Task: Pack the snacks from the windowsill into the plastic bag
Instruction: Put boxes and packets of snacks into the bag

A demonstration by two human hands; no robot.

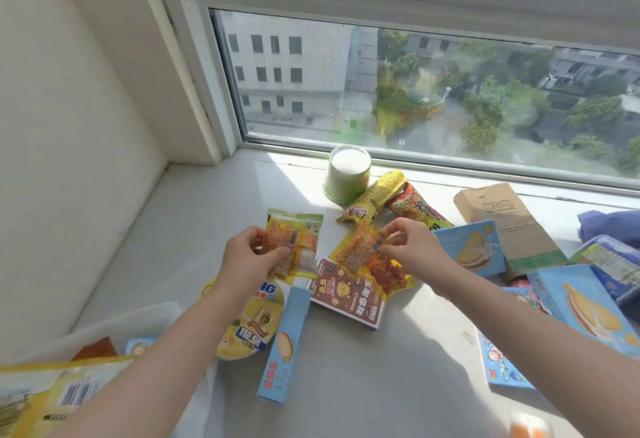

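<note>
plastic bag (pixel 166 316): near left on the windowsill (pixel 381 368), mouth open
bag contents: orange packet (pixel 93 349), small blue box (pixel 138 345)
noodle bowl (pixel 249 330): at the bag's mouth, under the left forearm
slim blue box (pixel 284 344): loose beside the bowl
left hand (pixel 247 259): raised, gripping a yellow snack packet (pixel 298 240)
right hand (pixel 412 247): pinching a second packet (pixel 358 250) by its edge; third packet (pixel 388 274) under it
brown box (pixel 349 299): flat between the hands
far: green cup (pixel 348 174) by the glass, long yellow packet (pixel 375 196) touching it

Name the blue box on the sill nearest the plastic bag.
The long narrow blue box beside the yellow bowl; the others all lie right of the brown bear packet.
</note>
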